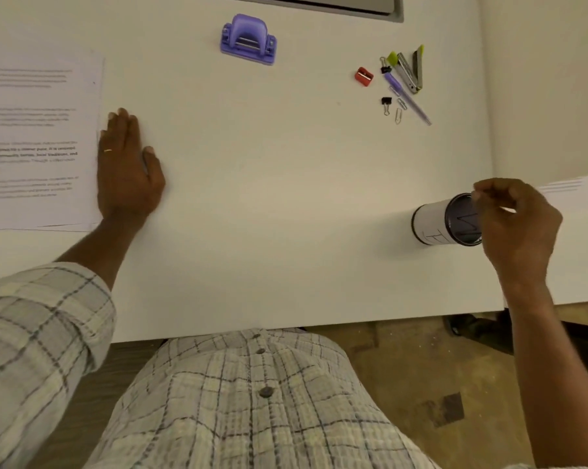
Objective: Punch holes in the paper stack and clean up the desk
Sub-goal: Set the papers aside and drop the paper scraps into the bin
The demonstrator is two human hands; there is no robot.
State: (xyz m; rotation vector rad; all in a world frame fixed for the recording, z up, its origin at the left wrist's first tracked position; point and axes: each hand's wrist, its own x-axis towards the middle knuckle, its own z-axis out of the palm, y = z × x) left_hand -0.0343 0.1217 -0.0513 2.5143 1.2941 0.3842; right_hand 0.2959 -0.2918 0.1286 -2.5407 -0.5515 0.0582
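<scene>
A stack of printed paper (38, 143) lies at the left of the white desk (252, 198). My left hand (128, 164) rests flat on the desk, fingers apart, its edge against the stack's right side. A purple hole punch (248, 40) stands at the far middle. My right hand (516, 225) hovers over the rim of a white-labelled dark cup (445, 225) at the right, fingertips pinched together; whether anything small is between them cannot be told.
At the far right lie a red sharpener (363, 76), a purple pen (409, 98), an opened stapler (411, 71), two black binder clips (386, 102) and paper clips (399, 115). More printed paper (570, 191) sits behind my right hand. The desk's front edge is near my body.
</scene>
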